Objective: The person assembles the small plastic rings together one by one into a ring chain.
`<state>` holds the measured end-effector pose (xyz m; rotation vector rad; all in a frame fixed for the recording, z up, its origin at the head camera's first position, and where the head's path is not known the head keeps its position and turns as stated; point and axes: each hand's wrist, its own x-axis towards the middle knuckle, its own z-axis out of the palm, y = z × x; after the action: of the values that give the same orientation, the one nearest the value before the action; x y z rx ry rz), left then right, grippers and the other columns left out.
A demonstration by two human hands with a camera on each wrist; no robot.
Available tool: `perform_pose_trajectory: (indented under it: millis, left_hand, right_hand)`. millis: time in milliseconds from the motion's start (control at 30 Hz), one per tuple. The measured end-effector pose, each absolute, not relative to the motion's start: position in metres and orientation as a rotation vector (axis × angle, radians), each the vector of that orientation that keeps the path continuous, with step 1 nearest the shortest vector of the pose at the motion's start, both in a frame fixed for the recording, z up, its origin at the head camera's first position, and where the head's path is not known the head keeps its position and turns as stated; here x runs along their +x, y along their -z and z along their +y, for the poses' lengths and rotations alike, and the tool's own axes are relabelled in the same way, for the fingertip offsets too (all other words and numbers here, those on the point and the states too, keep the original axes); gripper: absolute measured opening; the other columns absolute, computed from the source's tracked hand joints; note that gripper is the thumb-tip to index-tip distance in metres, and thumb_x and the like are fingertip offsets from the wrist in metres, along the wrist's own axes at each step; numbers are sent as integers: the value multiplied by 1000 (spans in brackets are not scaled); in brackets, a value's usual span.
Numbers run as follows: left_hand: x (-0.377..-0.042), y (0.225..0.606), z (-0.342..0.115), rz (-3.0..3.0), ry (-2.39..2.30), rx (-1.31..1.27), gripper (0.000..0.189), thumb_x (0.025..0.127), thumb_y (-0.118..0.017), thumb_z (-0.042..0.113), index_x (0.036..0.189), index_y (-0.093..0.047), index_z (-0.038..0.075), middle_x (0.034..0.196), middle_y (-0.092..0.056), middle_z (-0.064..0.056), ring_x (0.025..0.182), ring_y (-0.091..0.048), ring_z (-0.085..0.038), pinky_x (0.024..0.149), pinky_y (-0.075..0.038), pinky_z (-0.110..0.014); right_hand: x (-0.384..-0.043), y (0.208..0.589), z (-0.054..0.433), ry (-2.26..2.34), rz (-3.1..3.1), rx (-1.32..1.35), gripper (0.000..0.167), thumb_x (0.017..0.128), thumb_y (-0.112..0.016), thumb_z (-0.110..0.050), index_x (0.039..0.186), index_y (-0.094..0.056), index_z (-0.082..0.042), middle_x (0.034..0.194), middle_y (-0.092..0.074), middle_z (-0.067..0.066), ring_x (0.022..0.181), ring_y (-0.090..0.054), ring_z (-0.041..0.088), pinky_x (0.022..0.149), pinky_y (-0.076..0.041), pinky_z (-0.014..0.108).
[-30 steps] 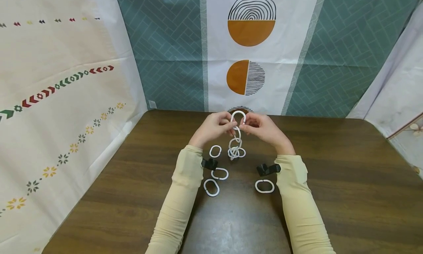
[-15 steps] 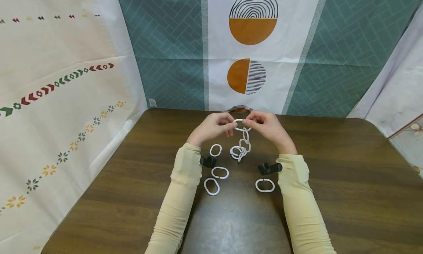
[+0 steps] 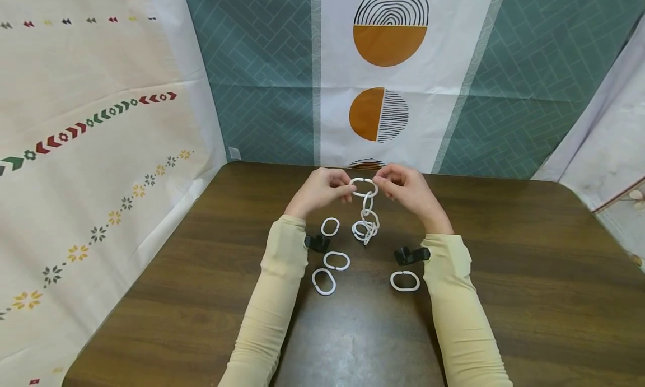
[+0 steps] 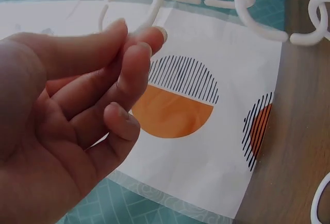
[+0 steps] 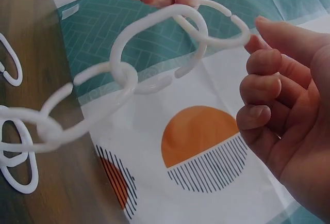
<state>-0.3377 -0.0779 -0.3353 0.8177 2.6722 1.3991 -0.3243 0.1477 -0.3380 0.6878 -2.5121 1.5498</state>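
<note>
A chain of white plastic links [image 3: 368,203] hangs between the two hands above the table, its lower end heaped on the wood. The left hand [image 3: 321,190] pinches the left end of the top link [image 3: 364,195] between thumb and index finger. At that link's right end, the curled right hand [image 3: 407,194] has its thumb and index finger around the rim. In the right wrist view, the top link [image 5: 214,42] shows a small gap along its side, with the right hand [image 5: 289,84] at its near end. The left wrist view shows the left hand [image 4: 87,100] below the links.
Loose white links lie on the brown table [image 3: 201,297]: an upper left link [image 3: 330,227], a middle left link [image 3: 336,261], a lower left link [image 3: 323,281] and a right link [image 3: 405,281]. A patterned cloth [image 3: 267,96] hangs behind the table's far edge.
The top link has tipped from standing upright to lying nearly level between the hands. The right hand has shifted slightly outward to the link's end. The loose links stay put.
</note>
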Motion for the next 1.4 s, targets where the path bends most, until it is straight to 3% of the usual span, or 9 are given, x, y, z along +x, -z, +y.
perform_pose_trajectory:
  millis: [100,367,533,600,733,933,1067,1233,1400]
  left_hand:
    - [-341,337,-81,2679,-1438,773,15,91,-68,19,84,-69,6,74,-73,-9,65,-67,-15,69,-50,-26]
    - [-346,340,-90,2698,-1515,623,15,90,-69,18,85,-69,4,76,-73,-12,69,-68,-19,67,-45,-25]
    - [-350,346,-95,2720,-1608,463,15,91,-67,16,91,-68,1,83,-74,-17,81,-71,-30,69,-42,-23]
    - [-352,349,-96,2706,-1664,403,16,91,-67,15,93,-68,-1,86,-74,-19,87,-71,-34,71,-43,-22]
    - [-353,354,-99,2653,-1730,321,17,91,-67,15,95,-67,-1,91,-74,-19,90,-71,-34,78,-48,-27]
    - [-353,355,-100,2592,-1697,323,16,91,-67,16,94,-68,1,84,-75,-14,79,-70,-22,93,-51,-40]
    - [-351,352,-98,2569,-1644,383,16,91,-68,17,92,-68,1,88,-74,-19,74,-69,-14,95,-49,-37]
    - [-348,350,-93,2545,-1550,492,15,91,-68,18,92,-69,3,92,-73,-22,87,-72,-27,92,-46,-33]
    - [-347,350,-92,2547,-1522,512,13,90,-68,18,89,-69,5,91,-73,-22,94,-70,-32,90,-48,-37]
  right_hand:
    - [-325,339,145,-1511,-2494,714,16,94,-64,-18,95,-64,-2,61,-49,-5,57,-45,8,55,-38,24]
    - [-326,344,135,-1463,-2422,741,14,92,-67,-18,88,-68,-5,63,-51,-7,58,-43,8,56,-36,23]
    - [-328,349,123,-1438,-2529,948,12,93,-65,-16,86,-69,-6,66,-54,-3,60,-48,9,57,-41,23]
    - [-328,352,116,-1408,-2619,1071,12,93,-64,-17,91,-69,-6,72,-61,2,66,-55,10,63,-47,25]
    - [-329,364,97,-1251,-2780,1318,22,95,-62,-17,112,-66,-4,104,-70,11,92,-65,19,84,-53,35]
    - [-331,391,77,-945,-2839,1551,48,93,-61,-17,136,-48,2,138,-54,18,125,-52,33,105,-41,49]
    - [-331,400,75,-845,-2904,1530,60,92,-62,-17,144,-38,2,148,-43,20,138,-39,37,114,-29,53]
    - [-331,406,75,-739,-2991,1441,65,92,-63,-19,147,-34,-1,151,-39,21,139,-37,39,114,-28,55]
    - [-330,410,72,-660,-2979,1378,57,88,-68,-14,140,-46,-6,141,-48,20,132,-46,36,110,-33,55]
